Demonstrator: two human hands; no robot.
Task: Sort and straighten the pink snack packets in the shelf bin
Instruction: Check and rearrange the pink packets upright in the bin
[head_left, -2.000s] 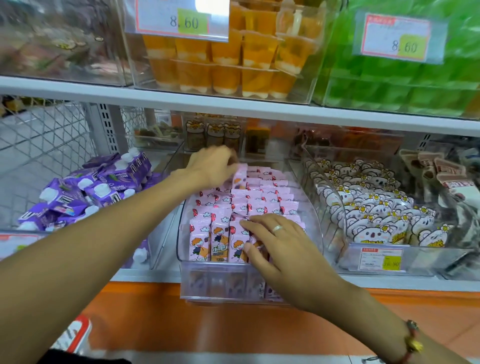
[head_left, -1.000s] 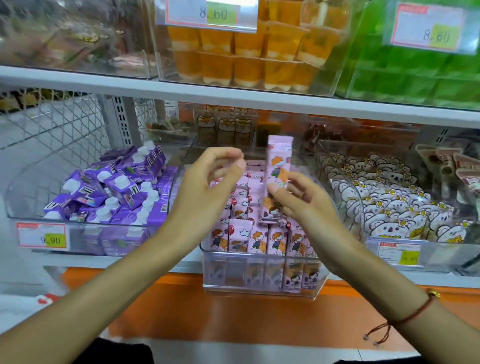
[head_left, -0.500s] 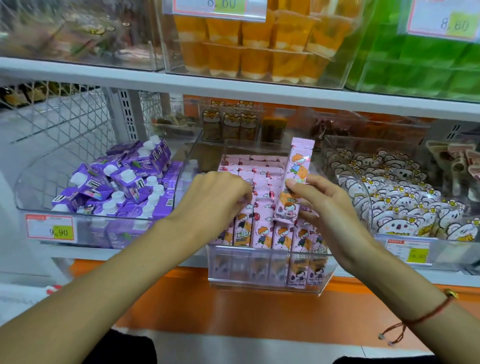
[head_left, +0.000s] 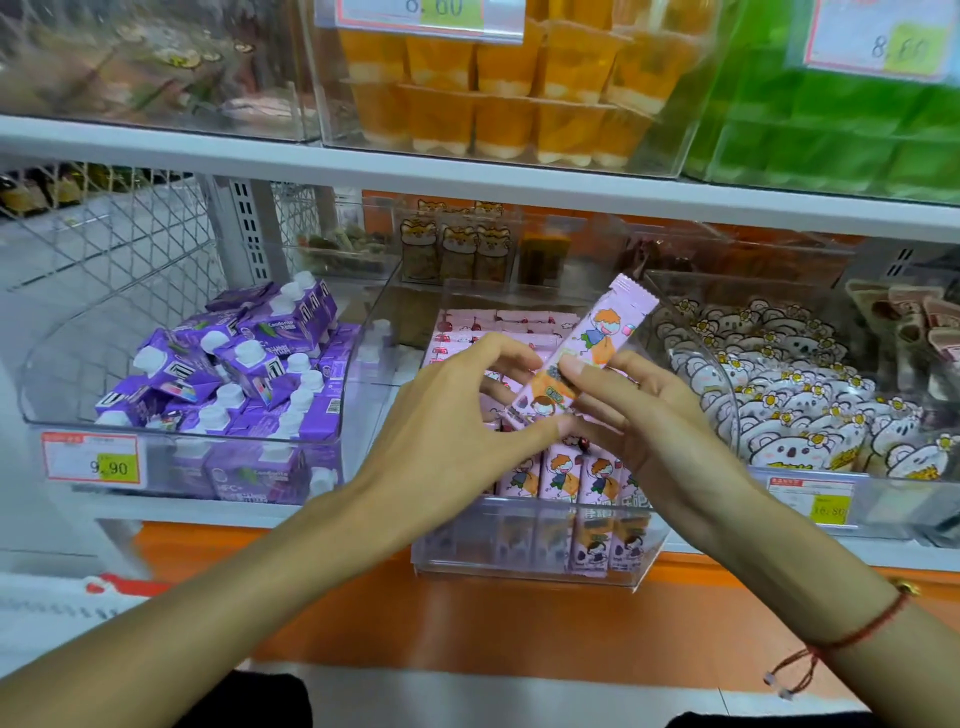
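Shop: price tags (head_left: 92, 462), stocked shelves (head_left: 467, 179)

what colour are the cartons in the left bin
Purple cartons with white caps, head view.
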